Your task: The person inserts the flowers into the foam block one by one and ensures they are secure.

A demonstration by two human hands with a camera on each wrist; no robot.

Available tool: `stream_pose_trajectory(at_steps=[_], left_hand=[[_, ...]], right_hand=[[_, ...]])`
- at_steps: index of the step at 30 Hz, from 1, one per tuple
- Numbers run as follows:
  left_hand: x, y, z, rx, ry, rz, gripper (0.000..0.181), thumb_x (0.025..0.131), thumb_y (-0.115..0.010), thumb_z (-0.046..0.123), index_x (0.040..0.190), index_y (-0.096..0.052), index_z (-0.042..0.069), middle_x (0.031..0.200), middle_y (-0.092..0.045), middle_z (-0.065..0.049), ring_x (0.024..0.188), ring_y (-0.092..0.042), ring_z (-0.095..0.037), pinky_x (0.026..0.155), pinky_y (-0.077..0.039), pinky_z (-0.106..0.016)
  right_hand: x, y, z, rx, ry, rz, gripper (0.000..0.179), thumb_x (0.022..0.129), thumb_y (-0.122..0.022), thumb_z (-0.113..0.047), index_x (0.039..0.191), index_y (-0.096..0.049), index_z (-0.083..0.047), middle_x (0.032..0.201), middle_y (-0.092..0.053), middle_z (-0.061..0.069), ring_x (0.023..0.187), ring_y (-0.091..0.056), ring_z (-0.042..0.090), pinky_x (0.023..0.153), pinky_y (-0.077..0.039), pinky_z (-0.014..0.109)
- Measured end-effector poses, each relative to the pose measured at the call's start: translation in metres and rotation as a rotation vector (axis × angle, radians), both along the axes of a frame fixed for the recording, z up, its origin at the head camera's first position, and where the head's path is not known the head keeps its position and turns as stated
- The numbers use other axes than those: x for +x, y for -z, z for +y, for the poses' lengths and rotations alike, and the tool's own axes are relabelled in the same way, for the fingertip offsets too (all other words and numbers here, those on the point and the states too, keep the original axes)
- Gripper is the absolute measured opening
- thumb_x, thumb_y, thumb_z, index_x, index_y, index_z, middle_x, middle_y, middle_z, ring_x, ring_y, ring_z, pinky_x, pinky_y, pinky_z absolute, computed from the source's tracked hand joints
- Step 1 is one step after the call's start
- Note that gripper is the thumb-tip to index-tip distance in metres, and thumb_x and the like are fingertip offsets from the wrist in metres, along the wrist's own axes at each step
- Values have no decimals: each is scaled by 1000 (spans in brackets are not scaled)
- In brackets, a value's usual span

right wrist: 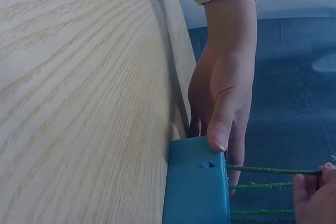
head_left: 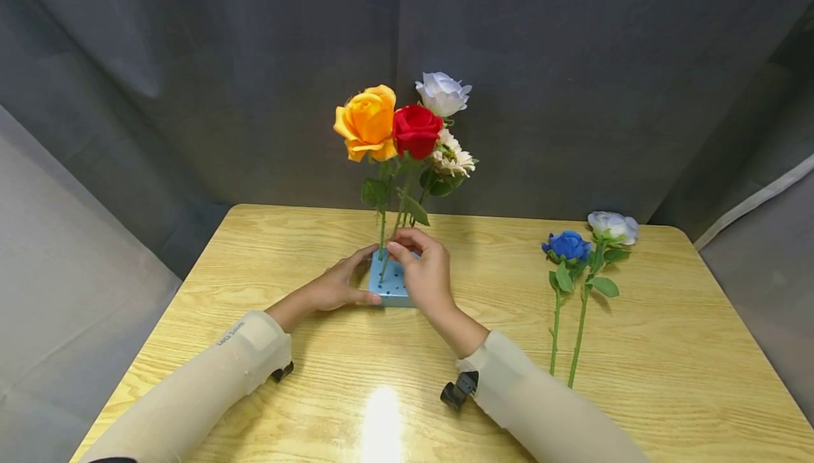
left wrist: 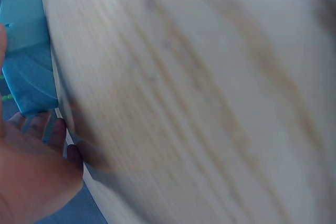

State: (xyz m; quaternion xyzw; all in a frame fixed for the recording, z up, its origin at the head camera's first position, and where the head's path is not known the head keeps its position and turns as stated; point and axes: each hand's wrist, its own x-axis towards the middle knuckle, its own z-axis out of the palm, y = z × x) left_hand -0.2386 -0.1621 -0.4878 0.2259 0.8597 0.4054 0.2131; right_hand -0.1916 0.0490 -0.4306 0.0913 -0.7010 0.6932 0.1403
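A light blue foam block (head_left: 397,301) with holes in its top sits on the table. My left hand (head_left: 331,288) grips its left side, thumb at the front and fingers toward the back; the right wrist view shows that thumb on the block (right wrist: 197,192) edge. Above the block, my right hand (head_left: 429,276) pinches the stem of a red rose (head_left: 417,132), whose lower end meets the block's top. An orange rose (head_left: 367,124), a white rose (head_left: 444,94) and a cream daisy-like flower (head_left: 453,155) stand upright around it; the right hand hides part of the block.
On the right of the wooden table (head_left: 674,350) lie a blue rose (head_left: 567,246) and another white rose (head_left: 612,227), stems toward the front. A dark grey curtain (head_left: 254,95) hangs behind the table's back edge.
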Motion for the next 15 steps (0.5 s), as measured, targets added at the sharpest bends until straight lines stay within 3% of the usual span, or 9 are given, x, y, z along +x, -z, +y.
stream_pose_trajectory(at_steps=[10,15], left_hand=[[0,0,1,4,-6,-10,109,87,-83,46,167,-11,28,169,-27,-10,157,-9,-39,120,-6,-70],[1,0,0,-5,-2,-4,109,87,-82,47,167,-10,29,170,-23,-12,157,-6,-41,119,-5,-72]], right_hand=[[-2,5,-3,49,9,23,10,94,-72,2,104,-74,4,94,-75,14,90,-72,26,77,-61,27],[-3,7,-5,73,-6,36,14,95,-71,0,109,-73,4,100,-75,17,94,-72,26,79,-61,27]])
